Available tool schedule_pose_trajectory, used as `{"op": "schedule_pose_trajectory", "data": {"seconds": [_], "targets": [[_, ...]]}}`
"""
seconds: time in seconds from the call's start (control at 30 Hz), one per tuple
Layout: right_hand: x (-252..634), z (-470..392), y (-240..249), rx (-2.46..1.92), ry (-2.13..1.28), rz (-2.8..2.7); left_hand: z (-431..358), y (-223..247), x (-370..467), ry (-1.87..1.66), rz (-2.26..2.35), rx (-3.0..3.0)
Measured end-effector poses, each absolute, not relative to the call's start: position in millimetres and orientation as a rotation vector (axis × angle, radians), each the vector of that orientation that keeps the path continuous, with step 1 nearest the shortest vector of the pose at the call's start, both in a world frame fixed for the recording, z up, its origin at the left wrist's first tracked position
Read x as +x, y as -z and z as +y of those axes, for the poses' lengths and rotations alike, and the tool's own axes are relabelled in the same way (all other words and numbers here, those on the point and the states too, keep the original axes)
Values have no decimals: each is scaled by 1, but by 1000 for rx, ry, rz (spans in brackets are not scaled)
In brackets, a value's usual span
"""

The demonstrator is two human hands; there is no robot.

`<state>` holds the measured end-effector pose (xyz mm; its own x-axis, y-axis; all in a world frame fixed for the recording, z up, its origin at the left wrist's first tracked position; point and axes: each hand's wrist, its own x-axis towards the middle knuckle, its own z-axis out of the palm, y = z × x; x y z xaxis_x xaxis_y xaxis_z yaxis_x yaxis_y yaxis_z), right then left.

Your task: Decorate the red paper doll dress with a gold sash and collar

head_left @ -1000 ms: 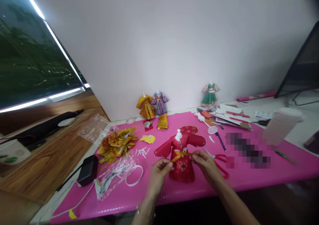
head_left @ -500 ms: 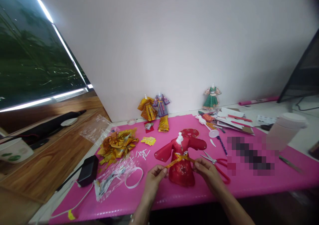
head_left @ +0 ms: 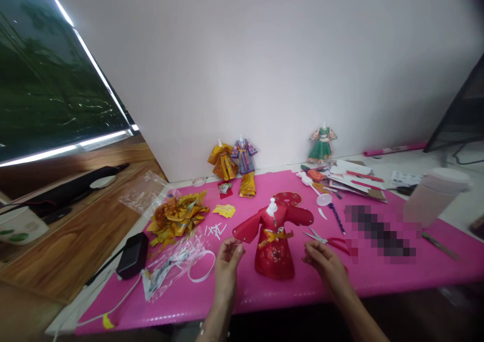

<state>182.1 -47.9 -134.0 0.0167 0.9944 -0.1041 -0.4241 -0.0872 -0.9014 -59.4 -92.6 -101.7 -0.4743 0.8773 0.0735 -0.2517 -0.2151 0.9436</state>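
While a plain pale wall [head_left: 242, 79] fills the back of the room, a dark green glossy panel with bright edges [head_left: 49, 69] slants at left. Before them stretches a surface sheeted in shiny pink [head_left: 260, 304], a brown wood-grain ledge [head_left: 94, 221] alongside. On the pink, near its front edge, a long-sleeved red doll gown [head_left: 276, 264] rests between both hands. A pale lidded bottle [head_left: 429, 203] stands at right; crumpled gold fabric [head_left: 179, 213] lies at left. The left hand [head_left: 227, 261], loosely curled, fingers parted, is just beside a sleeve; the right hand [head_left: 323, 261], relaxed and partly opened, is near red-handled scissors [head_left: 321, 239]. A narrow gold ribbon [head_left: 278, 236] crosses the gown's waist.
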Motion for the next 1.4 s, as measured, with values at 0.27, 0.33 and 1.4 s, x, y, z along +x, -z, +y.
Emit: {"op": "schedule_pose_trajectory", "data": {"seconds": [0.27, 0.33, 1.4], "targets": [[179, -52, 111, -1002, -1321, -885, -91, 83, -53, -1855, 1180, 703], [177, -54, 102, -1006, -1300, -918, -92, 78, -54, -1866, 1170, 666], [151, -29, -63, -685, -381, -2083, -115, 71, -25, -1807, 1740, 1624]]}}
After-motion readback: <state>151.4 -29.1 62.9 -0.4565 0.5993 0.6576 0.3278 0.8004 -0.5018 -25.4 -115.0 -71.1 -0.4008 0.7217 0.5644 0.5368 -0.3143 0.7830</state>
